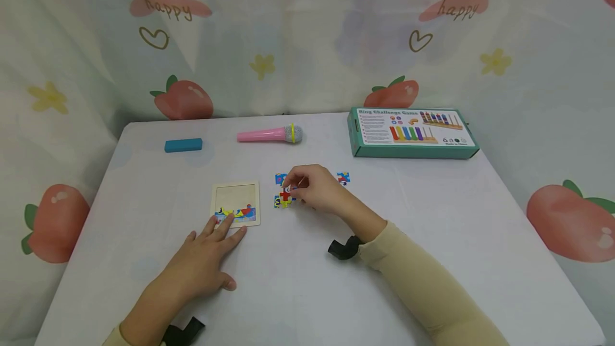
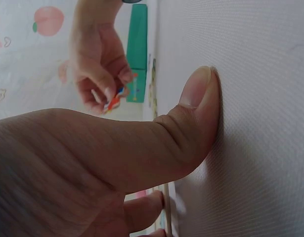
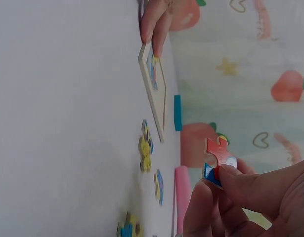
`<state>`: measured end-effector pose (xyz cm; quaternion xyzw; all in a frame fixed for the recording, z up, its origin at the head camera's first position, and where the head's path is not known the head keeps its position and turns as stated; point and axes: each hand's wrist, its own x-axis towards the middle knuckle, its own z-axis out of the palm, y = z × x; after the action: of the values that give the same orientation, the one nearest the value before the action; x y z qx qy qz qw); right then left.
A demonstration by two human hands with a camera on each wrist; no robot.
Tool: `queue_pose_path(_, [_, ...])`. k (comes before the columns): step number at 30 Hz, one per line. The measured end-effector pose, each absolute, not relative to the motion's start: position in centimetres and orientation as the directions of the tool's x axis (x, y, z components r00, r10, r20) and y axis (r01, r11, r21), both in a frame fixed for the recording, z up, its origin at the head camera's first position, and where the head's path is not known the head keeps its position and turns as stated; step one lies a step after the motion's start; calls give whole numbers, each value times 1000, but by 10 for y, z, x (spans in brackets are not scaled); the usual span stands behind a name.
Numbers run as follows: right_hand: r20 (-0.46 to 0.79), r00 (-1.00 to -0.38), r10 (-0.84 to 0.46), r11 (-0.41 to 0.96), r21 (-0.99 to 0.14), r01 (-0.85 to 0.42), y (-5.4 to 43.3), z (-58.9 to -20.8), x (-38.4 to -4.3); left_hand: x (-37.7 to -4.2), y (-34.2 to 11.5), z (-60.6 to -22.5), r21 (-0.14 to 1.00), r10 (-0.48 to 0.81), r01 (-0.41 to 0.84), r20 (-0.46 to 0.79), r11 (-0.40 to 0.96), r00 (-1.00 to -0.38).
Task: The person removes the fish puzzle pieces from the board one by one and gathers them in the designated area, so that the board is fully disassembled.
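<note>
My right hand pinches a jigsaw puzzle piece between thumb and fingers. The piece is red with blue and white parts, and in the right wrist view it is up off the table. My left hand lies with fingers spread over the near edge of a square wooden puzzle tray, its thumb on the tabletop. Joined colourful pieces fill the tray's near strip; bare wood shows beyond them. Loose pieces lie right of the tray, among them a yellow one and a blue one, partly behind my right hand.
Another loose puzzle piece lies farther right. Along the back of the white table are a blue block, a pink toy microphone and a green game box. A printed curtain hangs behind.
</note>
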<state>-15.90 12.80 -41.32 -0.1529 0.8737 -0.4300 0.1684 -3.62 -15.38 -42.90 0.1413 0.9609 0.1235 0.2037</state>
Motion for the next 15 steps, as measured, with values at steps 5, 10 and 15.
queue_pose_path(5, [-185,-915,-359,628,-773,-90,161,-415,-159,-35,-155,-430,297,315,213,-357,931,-879])
queue_pose_path(10, [-234,-922,-309,668,-744,-35,193,-422,-157,-35,-155,-430,300,317,214,-356,930,-879])
queue_pose_path(15, [-271,-924,-271,694,-720,7,219,-426,-156,-36,-155,-431,294,316,216,-350,931,-882])
